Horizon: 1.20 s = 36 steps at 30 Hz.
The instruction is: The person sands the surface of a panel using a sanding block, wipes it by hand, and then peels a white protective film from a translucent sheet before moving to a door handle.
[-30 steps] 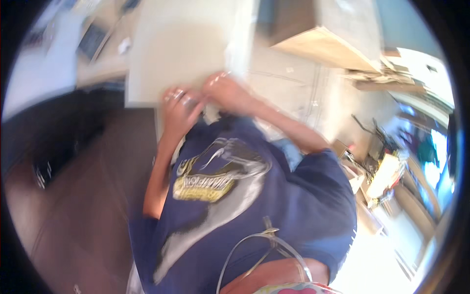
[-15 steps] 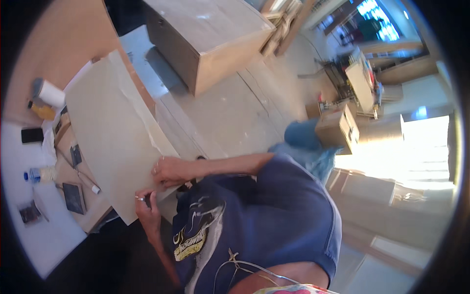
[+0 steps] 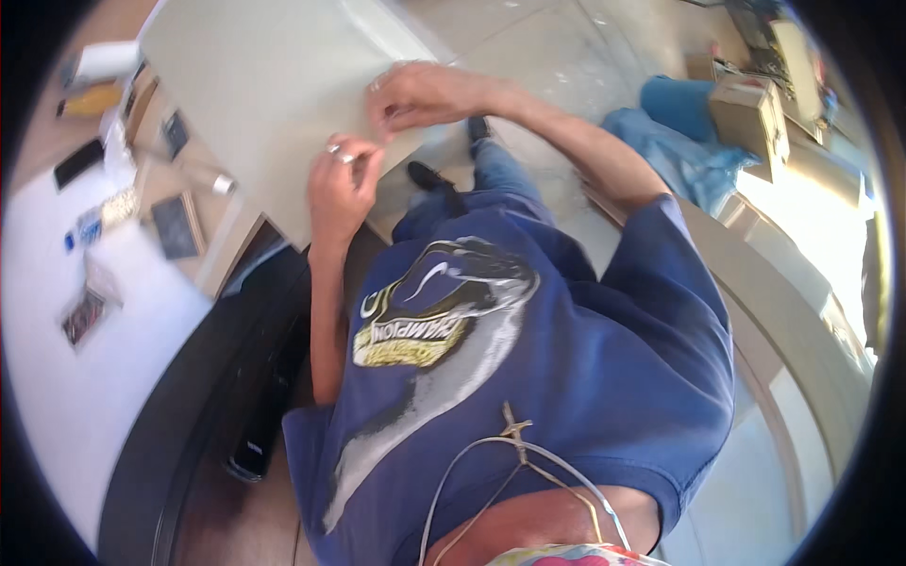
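A large pale cream sheet (image 3: 255, 104) lies on the work surface in front of me. Over its near right part, my left hand (image 3: 342, 184) and my right hand (image 3: 425, 97) are close together, their fingertips nearly meeting. My left hand, with a ring on one finger, has thumb and forefinger drawn together. The right hand's fingers are curled in and slightly blurred. Whatever is between the fingers of either hand is too small or hidden to make out.
Left of the sheet are a dark flat block (image 3: 176, 224), a black phone (image 3: 79, 164), a yellow bottle (image 3: 90, 100), a white cylinder (image 3: 106, 62) and a blue-capped clear bottle (image 3: 92, 226). Rightward, a cardboard box (image 3: 748, 115) stands by blue plastic (image 3: 670, 160).
The view has tilted down, so the sheet and hands sit higher in the picture. My right hand has lifted off the sheet's edge, and my left hand has come close to it.
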{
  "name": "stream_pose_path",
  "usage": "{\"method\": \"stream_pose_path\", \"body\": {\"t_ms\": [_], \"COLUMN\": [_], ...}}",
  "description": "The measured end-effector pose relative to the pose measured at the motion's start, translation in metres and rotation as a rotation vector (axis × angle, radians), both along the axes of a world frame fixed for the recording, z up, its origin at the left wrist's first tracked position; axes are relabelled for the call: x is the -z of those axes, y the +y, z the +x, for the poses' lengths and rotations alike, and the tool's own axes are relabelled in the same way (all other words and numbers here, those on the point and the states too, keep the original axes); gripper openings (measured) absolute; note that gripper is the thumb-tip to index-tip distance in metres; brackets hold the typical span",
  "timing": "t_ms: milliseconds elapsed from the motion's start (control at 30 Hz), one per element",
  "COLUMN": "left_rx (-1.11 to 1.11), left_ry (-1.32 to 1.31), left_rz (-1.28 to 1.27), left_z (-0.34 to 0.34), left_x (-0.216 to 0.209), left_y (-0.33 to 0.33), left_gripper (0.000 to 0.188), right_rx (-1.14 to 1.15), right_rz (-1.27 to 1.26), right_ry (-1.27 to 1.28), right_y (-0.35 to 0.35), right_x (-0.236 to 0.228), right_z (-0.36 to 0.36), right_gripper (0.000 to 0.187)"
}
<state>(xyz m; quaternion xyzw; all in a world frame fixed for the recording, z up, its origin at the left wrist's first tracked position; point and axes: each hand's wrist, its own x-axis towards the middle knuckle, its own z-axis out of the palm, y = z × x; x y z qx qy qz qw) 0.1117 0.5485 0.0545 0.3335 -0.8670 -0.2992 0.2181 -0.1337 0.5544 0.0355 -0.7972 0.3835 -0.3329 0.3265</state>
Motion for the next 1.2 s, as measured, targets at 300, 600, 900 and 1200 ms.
{"method": "stream_pose_path", "body": {"t_ms": [300,600,900,1200], "left_rx": [0.447,0.646,0.843,1.114], "left_ry": [-0.286,-0.438,-0.251,-0.279], "left_rz": [-0.383,-0.468,-0.358,-0.490], "left_z": [0.000,-0.009,-0.014,-0.047], "left_x": [-0.012,-0.019,-0.012,-0.012], "left_y": [-0.029,-0.044,-0.075,-0.098], "left_gripper": [0.015,0.019,0.018,0.018], "right_rx": [-0.170,0.083,0.861,1.232], "right_rz": [0.248,0.117,0.116,0.139], "right_ry": [0.114,-0.040,-0.179,-0.173], "right_y": [-0.023,0.000,0.122,0.158], "right_x": [-0.021,-0.014,-0.020,-0.004], "right_z": [0.002,-0.001,0.042,0.128], "right_gripper": [0.014,0.020,0.012,0.008]}}
